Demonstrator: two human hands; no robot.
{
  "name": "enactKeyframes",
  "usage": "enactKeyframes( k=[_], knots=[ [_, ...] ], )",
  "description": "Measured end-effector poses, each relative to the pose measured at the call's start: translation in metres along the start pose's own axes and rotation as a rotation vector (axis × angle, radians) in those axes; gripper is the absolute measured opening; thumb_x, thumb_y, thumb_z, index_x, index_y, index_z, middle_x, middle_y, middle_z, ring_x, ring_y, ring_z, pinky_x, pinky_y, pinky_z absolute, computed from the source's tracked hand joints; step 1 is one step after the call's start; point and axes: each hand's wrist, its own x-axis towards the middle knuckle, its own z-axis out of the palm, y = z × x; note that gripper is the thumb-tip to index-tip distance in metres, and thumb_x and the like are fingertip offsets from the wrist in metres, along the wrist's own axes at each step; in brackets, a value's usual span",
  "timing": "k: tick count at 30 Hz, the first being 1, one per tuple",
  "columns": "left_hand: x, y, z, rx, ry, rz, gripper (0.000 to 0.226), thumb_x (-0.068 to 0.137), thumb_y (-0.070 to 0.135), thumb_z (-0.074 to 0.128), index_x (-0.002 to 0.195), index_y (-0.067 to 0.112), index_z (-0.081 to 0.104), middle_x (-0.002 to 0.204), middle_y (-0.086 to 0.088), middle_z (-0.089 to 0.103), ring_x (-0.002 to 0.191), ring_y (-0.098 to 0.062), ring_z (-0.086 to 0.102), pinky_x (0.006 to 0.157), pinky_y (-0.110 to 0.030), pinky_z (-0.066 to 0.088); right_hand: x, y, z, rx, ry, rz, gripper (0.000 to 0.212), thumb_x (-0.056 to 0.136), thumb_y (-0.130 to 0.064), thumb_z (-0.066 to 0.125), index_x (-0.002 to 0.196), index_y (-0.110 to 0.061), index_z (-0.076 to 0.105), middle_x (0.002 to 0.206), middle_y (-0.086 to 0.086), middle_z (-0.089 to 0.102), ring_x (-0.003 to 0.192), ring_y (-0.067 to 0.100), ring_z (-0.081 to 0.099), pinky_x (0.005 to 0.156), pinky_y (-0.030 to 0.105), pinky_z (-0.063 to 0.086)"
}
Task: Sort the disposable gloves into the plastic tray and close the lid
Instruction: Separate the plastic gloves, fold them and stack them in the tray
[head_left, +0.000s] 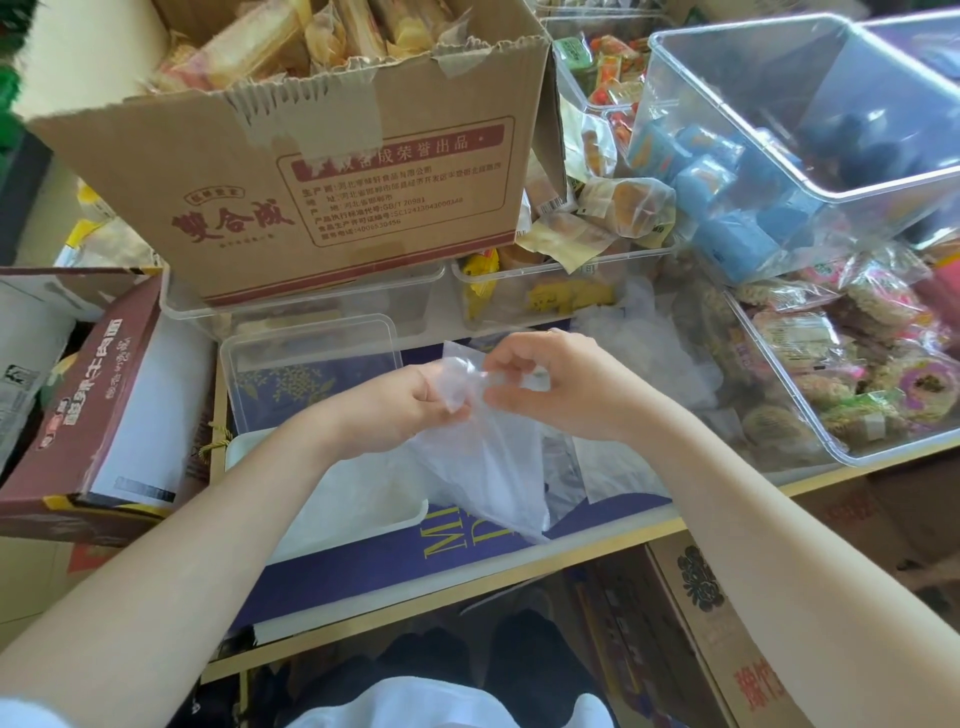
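A: Pinching a thin, clear, crinkled disposable plastic glove (483, 447) with both hands, are you?

B: Yes. Your left hand (402, 402) has its fingers curled round the glove's upper edge, and your right hand (545, 382) nips the same edge between thumb and fingertips, just beside the left. The rest of the glove hangs down from them over the tabletop (597, 540).

A: Where is the tray?

B: The shallow white plastic tray (363, 499) lies under your left forearm, at the near left of the dark blue printed sheet (467, 556) that covers the tabletop. Pale, filmy plastic lies in it; how many gloves that makes cannot be told. The lower corner of the glove you hold hangs just right of the tray's right rim.

A: And the lid?

B: The clear, square plastic lid (306, 364) lies just beyond the tray, on the far side of your left hand, apart from it. The tray is uncovered.

A: More gloves?

B: A loose heap of clear plastic gloves (639, 343) lies on the tabletop to the right of your right hand and a little farther off.

A: What else stands around you?

B: A big brown cardboard box (311, 171) with red print sits at the far left on clear plastic bins, full of wrapped snacks. On the right, a clear plastic bin (857, 447) holds wrapped round cakes, and a tilted clear bin (779, 104) above it holds blue packets. A dark red carton (88, 415) lies at the left.
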Motion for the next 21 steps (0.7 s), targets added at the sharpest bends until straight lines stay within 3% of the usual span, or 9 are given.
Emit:
enactKeyframes(
  k=[2, 5, 7, 9, 10, 12, 15, 19, 21],
  knots=[
    [0.001, 0.002, 0.001, 0.001, -0.009, 0.007, 0.017, 0.095, 0.015, 0.051, 0.107, 0.021, 0.061, 0.086, 0.008, 0.071, 0.083, -0.003, 0.063, 0.078, -0.015, 0.046, 0.001, -0.003, 0.002, 0.045, 0.021, 0.03, 0.008, 0.088, -0.027, 0.056, 0.084, -0.026, 0.062, 0.079, -0.005, 0.061, 0.081, 0.014, 0.052, 0.08, 0.031, 0.035],
    [-0.002, 0.006, 0.002, 0.001, -0.016, -0.001, 0.013, 0.095, 0.016, 0.051, 0.1, 0.024, 0.061, 0.074, 0.016, 0.067, 0.069, 0.003, 0.059, 0.067, -0.008, 0.041, 0.0, 0.001, 0.005, 0.074, 0.075, 0.044, 0.019, 0.086, -0.02, 0.056, 0.067, -0.02, 0.055, 0.067, -0.005, 0.05, 0.068, 0.014, 0.044, 0.066, 0.028, 0.032],
    [-0.002, 0.007, 0.003, -0.016, -0.027, 0.009, 0.017, 0.095, 0.017, 0.05, 0.108, 0.02, 0.061, 0.087, 0.011, 0.069, 0.08, -0.001, 0.062, 0.075, -0.011, 0.044, 0.002, 0.003, 0.005, -0.024, 0.091, 0.011, 0.013, 0.084, -0.027, 0.061, 0.074, -0.019, 0.058, 0.094, -0.003, 0.056, 0.091, 0.017, 0.047, 0.082, 0.031, 0.035],
    [-0.003, 0.01, 0.003, -0.027, -0.046, 0.019, 0.018, 0.095, 0.013, 0.049, 0.099, 0.024, 0.063, 0.082, 0.02, 0.068, 0.081, 0.005, 0.061, 0.076, -0.011, 0.043, 0.004, 0.003, 0.003, -0.054, 0.028, -0.03, 0.013, 0.081, -0.036, 0.066, 0.078, -0.026, 0.06, 0.129, -0.004, 0.049, 0.122, 0.019, 0.038, 0.102, 0.037, 0.029],
    [-0.003, 0.01, 0.003, -0.01, -0.054, 0.026, 0.022, 0.095, 0.01, 0.049, 0.092, 0.028, 0.062, 0.078, 0.025, 0.066, 0.079, 0.008, 0.059, 0.076, -0.011, 0.042, 0.006, 0.002, 0.002, -0.018, -0.005, -0.055, 0.014, 0.08, -0.038, 0.067, 0.076, -0.027, 0.06, 0.136, -0.004, 0.046, 0.128, 0.018, 0.036, 0.106, 0.037, 0.027],
    [-0.003, 0.014, 0.004, 0.038, -0.078, 0.043, 0.029, 0.095, 0.006, 0.048, 0.091, 0.031, 0.06, 0.081, 0.03, 0.064, 0.084, 0.012, 0.056, 0.08, -0.01, 0.04, 0.008, -0.001, 0.001, 0.077, -0.05, -0.057, 0.018, 0.081, -0.035, 0.068, 0.072, -0.021, 0.062, 0.125, -0.002, 0.058, 0.117, 0.012, 0.049, 0.1, 0.032, 0.036],
    [-0.002, 0.014, 0.003, 0.067, -0.08, 0.059, 0.024, 0.095, 0.001, 0.047, 0.1, 0.021, 0.059, 0.083, 0.025, 0.062, 0.083, 0.009, 0.054, 0.083, -0.015, 0.039, 0.012, 0.004, 0.002, 0.095, -0.067, -0.017, 0.021, 0.082, -0.034, 0.068, 0.078, -0.013, 0.069, 0.089, 0.001, 0.067, 0.085, 0.017, 0.058, 0.081, 0.038, 0.047],
    [-0.003, 0.012, -0.002, 0.048, -0.021, 0.051, 0.021, 0.09, 0.024, 0.057, 0.11, 0.017, 0.058, 0.097, 0.007, 0.067, 0.091, -0.002, 0.06, 0.085, -0.018, 0.044, 0.01, 0.012, -0.002, 0.246, -0.078, 0.01, 0.032, 0.082, -0.043, 0.067, 0.083, -0.011, 0.071, 0.086, 0.014, 0.068, 0.073, 0.018, 0.058, 0.07, 0.033, 0.045],
    [-0.004, 0.012, -0.004, 0.036, -0.022, 0.038, 0.018, 0.088, 0.026, 0.059, 0.105, 0.018, 0.059, 0.092, 0.007, 0.065, 0.087, -0.002, 0.06, 0.08, -0.016, 0.043, 0.007, 0.013, -0.006, 0.307, -0.109, 0.002, 0.03, 0.076, -0.046, 0.071, 0.087, -0.018, 0.071, 0.089, 0.007, 0.07, 0.079, 0.012, 0.062, 0.076, 0.032, 0.046]
  ],
)
